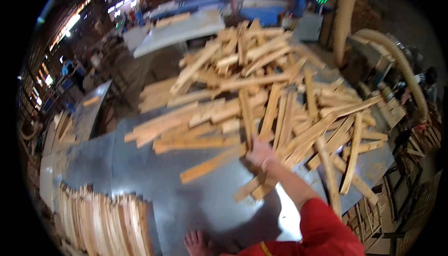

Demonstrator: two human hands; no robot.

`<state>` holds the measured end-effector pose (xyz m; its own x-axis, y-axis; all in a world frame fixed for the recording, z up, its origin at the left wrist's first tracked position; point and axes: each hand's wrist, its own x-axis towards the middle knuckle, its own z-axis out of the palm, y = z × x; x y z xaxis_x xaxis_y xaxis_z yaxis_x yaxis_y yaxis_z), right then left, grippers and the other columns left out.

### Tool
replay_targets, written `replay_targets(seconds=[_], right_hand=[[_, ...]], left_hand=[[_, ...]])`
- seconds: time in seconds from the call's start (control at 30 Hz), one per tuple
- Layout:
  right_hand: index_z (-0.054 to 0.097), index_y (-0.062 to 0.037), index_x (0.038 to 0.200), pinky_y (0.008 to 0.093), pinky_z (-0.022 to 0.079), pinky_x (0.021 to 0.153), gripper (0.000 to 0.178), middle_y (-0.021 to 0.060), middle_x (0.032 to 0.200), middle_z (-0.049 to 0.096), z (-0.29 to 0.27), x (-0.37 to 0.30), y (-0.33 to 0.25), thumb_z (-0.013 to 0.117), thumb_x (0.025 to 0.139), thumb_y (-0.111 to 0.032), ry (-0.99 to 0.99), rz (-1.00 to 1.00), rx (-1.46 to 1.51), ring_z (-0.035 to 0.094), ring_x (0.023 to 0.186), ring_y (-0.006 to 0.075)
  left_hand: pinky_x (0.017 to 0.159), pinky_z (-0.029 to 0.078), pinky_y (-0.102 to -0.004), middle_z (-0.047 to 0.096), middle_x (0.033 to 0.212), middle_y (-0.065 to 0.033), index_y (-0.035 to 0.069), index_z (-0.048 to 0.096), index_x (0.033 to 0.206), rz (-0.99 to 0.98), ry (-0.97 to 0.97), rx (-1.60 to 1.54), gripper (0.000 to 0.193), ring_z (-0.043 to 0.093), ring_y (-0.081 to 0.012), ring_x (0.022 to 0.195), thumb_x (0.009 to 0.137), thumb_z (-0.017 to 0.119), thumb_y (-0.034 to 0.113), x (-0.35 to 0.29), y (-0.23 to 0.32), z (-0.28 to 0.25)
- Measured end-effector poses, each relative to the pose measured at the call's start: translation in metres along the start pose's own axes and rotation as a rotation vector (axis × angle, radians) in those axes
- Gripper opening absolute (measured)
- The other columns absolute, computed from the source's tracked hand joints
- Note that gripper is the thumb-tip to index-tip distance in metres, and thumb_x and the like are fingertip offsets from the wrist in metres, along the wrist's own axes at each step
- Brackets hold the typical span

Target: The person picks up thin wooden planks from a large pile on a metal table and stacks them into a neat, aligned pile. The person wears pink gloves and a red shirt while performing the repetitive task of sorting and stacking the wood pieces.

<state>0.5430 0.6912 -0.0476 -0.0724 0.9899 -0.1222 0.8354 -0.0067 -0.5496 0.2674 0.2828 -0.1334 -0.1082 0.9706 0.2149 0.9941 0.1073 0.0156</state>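
Observation:
A big loose heap of wooden strips covers the far and right part of the metal-topped table. My right hand, its arm in a red sleeve, reaches into the near side of this heap. Its fingers look closed around the lower end of a wooden strip, though blur softens the grip. Another strip slants away to the left beside that hand. Low in the picture, my left hand shows its fingers spread on the metal, holding nothing; the rest of it is mostly hidden.
An even row of wooden strips stands packed together at the table's near left. A ribbed hose and a wooden post rise on the right. Farther left is a side table, with a person beyond it.

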Motion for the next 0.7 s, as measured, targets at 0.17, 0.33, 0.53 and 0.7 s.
replay_targets(seconds=[0.17,0.33,0.53,0.7], right_hand=[[0.036,-0.0026,0.16,0.048,0.057,0.095,0.089,0.0309,0.116,0.069,0.028,-0.127,-0.065,0.072,0.082,-0.026,-0.241,0.007,0.517,0.071,0.106,0.0427],[0.03,-0.0041,0.165,0.0445,0.047,0.106,0.098,0.0267,0.129,0.064,0.098,-0.288,-0.079,0.072,0.086,-0.042,-0.506,-0.299,0.375,0.062,0.121,0.0346],[0.029,-0.0065,0.168,0.0412,0.032,0.127,0.094,0.0241,0.161,0.048,0.03,-0.315,-0.126,0.066,0.097,-0.054,-0.761,-0.455,0.298,0.043,0.153,0.0347],[0.024,-0.0025,0.169,0.0429,0.037,0.125,0.09,0.0224,0.169,0.038,-0.117,-0.312,-0.145,0.074,0.097,-0.02,-0.205,-0.465,0.994,0.043,0.154,0.0319]], left_hand=[[0.122,0.035,-0.0608,0.038,0.168,-0.0188,0.018,0.043,0.162,-0.116,-0.368,-0.082,0.086,0.036,-0.0423,0.154,0.093,0.07,0.061,-0.037,-0.036,0.03],[0.085,0.052,-0.052,0.064,0.116,-0.0182,0.009,0.06,0.129,-0.755,-0.521,-1.595,0.043,0.062,-0.0353,0.105,0.091,0.071,0.026,0.032,-0.05,0.108],[0.069,0.059,-0.0445,0.064,0.088,-0.013,0.006,0.058,0.122,-0.929,-0.121,-1.261,0.038,0.067,-0.0305,0.08,0.088,0.075,0.012,-0.011,-0.118,0.052],[0.103,0.052,-0.0535,0.061,0.139,-0.0206,0.007,0.065,0.14,-0.325,0.095,0.353,0.061,0.057,-0.037,0.131,0.097,0.062,0.05,-0.156,-0.262,0.057]])
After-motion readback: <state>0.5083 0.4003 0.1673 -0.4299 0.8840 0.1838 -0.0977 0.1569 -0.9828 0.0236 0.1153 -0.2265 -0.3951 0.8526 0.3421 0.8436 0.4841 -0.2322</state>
